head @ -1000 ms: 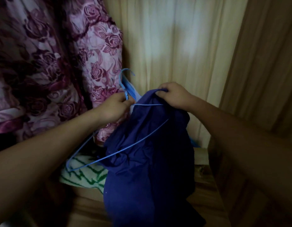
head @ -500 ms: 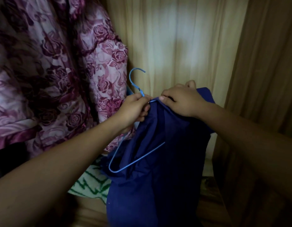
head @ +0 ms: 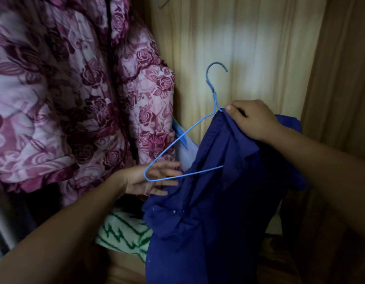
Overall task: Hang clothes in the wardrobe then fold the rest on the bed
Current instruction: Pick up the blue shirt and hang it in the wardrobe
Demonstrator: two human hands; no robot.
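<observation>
Hanger (head: 214, 98) corner juts past shirt (head: 218, 201) edge; right hand (head: 253, 119) pinches collar.

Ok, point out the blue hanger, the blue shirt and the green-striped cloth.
blue hanger (head: 214, 98), head view, on its twisted neck.
blue shirt (head: 218, 212), head view, on its front panel.
green-striped cloth (head: 124, 232), head view, on its top face.

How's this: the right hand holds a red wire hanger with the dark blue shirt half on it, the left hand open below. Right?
Not quite: in the head view the wire hanger is blue, not red. The right hand holds it, the dark blue shirt half on it, the left hand open below.
</observation>
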